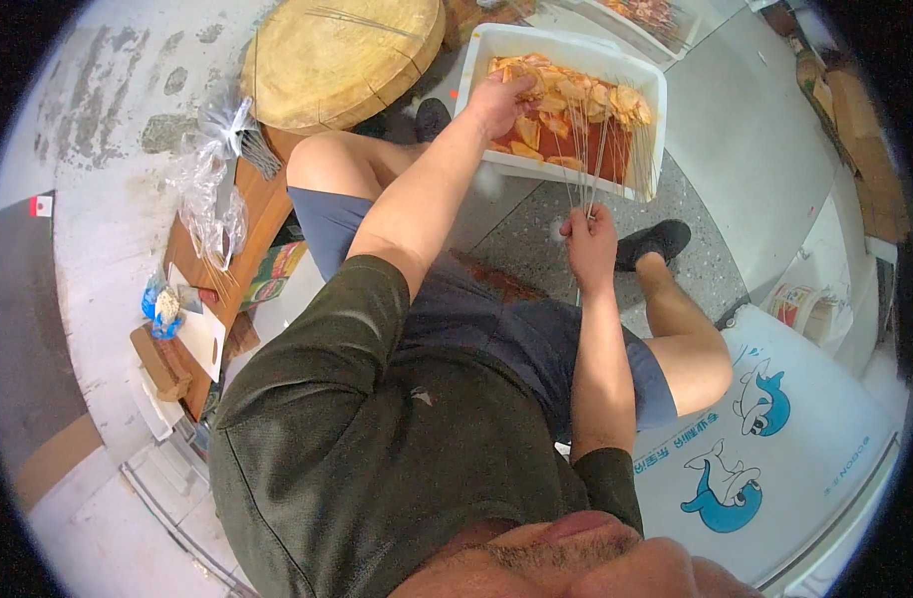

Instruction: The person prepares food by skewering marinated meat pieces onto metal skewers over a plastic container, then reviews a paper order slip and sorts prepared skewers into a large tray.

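A white plastic tub (657, 112) holds orange-red marinated meat pieces (554, 93) in red liquid. My left hand (497, 105) reaches over the tub's left part, its fingers closed on a piece of meat (522, 77). Below the tub's near rim, my right hand (592, 243) grips a fanned bunch of thin metal skewers (585, 176) by their lower ends. The skewers run up into the tub, and meat is threaded on at least some of them. More skewers lie along the tub's right side, by a clump of meat (630, 106).
A round wooden chopping block (341, 60) with some skewers on it stands at upper left. Beside it, a clear plastic bag (217, 179) lies on a wooden bench (266, 202). Another tray (677, 48) of skewered meat is at top right. A white freezer (808, 448) stands at lower right.
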`<control>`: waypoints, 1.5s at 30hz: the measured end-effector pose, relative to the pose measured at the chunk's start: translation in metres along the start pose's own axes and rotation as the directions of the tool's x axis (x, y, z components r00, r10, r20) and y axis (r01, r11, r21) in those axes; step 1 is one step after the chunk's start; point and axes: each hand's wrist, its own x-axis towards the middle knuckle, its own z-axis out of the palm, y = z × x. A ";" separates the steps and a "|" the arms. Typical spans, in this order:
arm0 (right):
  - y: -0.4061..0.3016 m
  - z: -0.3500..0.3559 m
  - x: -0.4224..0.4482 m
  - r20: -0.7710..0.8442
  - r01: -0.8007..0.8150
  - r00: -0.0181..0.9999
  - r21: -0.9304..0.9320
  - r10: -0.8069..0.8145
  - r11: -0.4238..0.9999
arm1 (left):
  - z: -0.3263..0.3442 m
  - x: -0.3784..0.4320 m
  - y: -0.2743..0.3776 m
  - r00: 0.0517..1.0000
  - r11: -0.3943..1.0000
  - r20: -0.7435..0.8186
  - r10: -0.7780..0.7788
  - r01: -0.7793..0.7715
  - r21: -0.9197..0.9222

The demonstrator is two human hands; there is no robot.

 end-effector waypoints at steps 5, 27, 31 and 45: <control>0.004 -0.003 0.000 -0.031 -0.006 1.000 -0.041 0.005 0.999 | 0.017 -0.011 0.009 0.999 0.992 -0.034 -0.038 0.042 0.123; 0.007 0.005 -0.003 -0.048 0.018 0.999 -0.085 -0.023 0.996 | 0.008 -0.003 0.004 0.999 1.000 -0.040 0.014 -0.014 -0.007; 0.008 0.004 -0.004 -0.062 0.006 0.998 -0.098 -0.012 0.995 | 0.002 0.002 0.005 0.999 0.992 0.010 -0.030 0.031 -0.126; 0.016 -0.001 -0.002 -0.041 0.011 0.999 -0.070 -0.014 0.997 | 0.000 -0.001 0.007 0.997 0.985 0.067 0.030 -0.018 -0.172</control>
